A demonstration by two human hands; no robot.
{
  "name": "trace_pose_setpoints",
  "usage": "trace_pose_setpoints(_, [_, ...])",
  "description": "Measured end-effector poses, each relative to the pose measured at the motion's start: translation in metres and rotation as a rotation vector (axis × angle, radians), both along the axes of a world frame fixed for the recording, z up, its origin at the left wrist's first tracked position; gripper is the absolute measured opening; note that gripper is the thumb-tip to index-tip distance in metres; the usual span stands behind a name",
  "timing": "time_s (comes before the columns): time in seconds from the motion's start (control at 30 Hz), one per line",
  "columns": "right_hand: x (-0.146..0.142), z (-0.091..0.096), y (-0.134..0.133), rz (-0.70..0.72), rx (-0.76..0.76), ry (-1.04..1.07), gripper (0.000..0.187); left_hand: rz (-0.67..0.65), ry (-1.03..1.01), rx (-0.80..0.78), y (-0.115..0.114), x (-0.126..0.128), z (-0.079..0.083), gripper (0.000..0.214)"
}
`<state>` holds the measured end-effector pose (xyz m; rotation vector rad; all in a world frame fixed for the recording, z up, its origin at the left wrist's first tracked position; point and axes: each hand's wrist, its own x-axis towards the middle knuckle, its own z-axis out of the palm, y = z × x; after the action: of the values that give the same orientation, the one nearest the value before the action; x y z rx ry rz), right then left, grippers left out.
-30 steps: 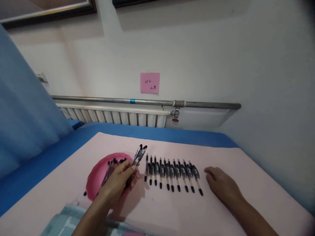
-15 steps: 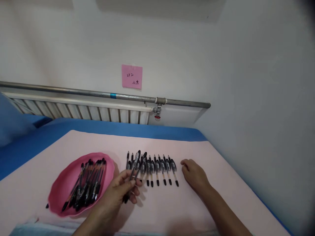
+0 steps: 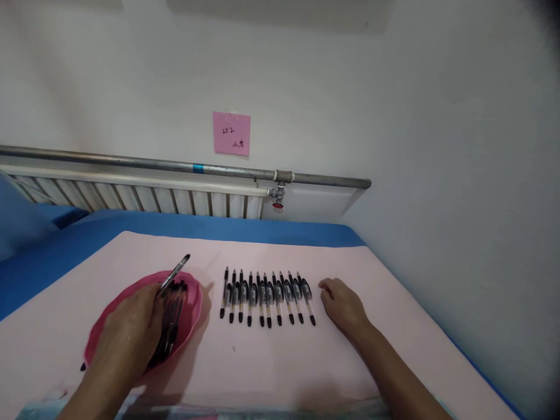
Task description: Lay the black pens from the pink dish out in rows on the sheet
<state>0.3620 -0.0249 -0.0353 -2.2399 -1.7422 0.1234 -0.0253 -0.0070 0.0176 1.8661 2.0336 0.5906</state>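
Over the pink bowl (image 3: 196,303) at the left, my left hand (image 3: 131,326) is closed on a clear-barrelled pen (image 3: 175,273) with a black end. The pen slants up and right out of my fingers; whether a second pen is in the grip is hidden. Several black pens (image 3: 172,321) lie in the bowl, partly covered by my hand. To the right, uncapped pens (image 3: 249,306) lie in a row, tips away from me, each with a cap beside it. My right hand (image 3: 343,303) rests on the pink cloth right of the row, fingers curled, holding nothing visible.
Pink cloth (image 3: 262,373) covers the blue-edged table (image 3: 245,229). A radiator (image 3: 205,203) and a metal pipe (image 3: 131,160) with a red-handled valve (image 3: 277,205) run along the back wall. A pink note (image 3: 231,134) hangs above. A small dark tip (image 3: 83,366) shows beside the bowl.
My left hand has moved left from the row of pens to over the bowl. It held two pens; one shows now. The right hand has stayed in place.
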Motion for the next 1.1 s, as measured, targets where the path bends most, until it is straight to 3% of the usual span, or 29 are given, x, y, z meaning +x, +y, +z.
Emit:
trace_pose_setpoints(0.07, [0.0,0.0,0.0,-0.007,0.003,0.007,0.027,-0.073,-0.23,-0.013,-0.007,0.016,-0.003,0.034])
trace_pose_setpoints(0.2, [0.0,0.0,-0.002,-0.027,0.021,0.056,0.026,-0.306,-0.819,-0.235,-0.025,0.067,-0.013,0.036])
trace_pose_setpoints(0.37, [0.002,0.0,-0.006,-0.037,0.088,0.163,0.023,-0.397,-1.235,-0.502,-0.036,0.137,-0.011,0.04])
trace_pose_setpoints(0.53, [0.006,0.003,-0.008,-0.024,0.174,0.326,0.02,-0.436,-1.502,-0.628,-0.037,0.188,-0.003,0.035])
trace_pose_setpoints(0.63, [0.0,0.01,-0.008,-0.001,0.199,0.479,0.02,-0.397,-1.584,-0.651,-0.037,0.2,-0.014,0.037])
trace_pose_setpoints(0.7, [-0.009,0.017,-0.009,0.04,0.203,0.702,0.027,-0.387,-1.576,-0.689,-0.035,0.201,-0.025,0.041])
trace_pose_setpoints(0.77, [-0.021,0.025,-0.01,0.127,0.226,1.208,0.03,-0.383,-1.574,-0.735,-0.031,0.198,-0.034,0.042])
trace_pose_setpoints(0.83, [-0.033,0.032,-0.012,0.195,0.186,1.484,0.031,-0.363,-1.596,-0.762,-0.026,0.194,-0.041,0.037])
trace_pose_setpoints(0.93, [-0.049,0.037,-0.015,0.195,0.092,1.489,0.026,-0.348,-1.615,-0.783,-0.02,0.19,-0.046,0.027])
trace_pose_setpoints(1.1, [-0.059,0.032,-0.016,0.132,0.087,1.465,0.028,-0.381,-1.617,-0.736,-0.018,0.191,-0.043,0.02])
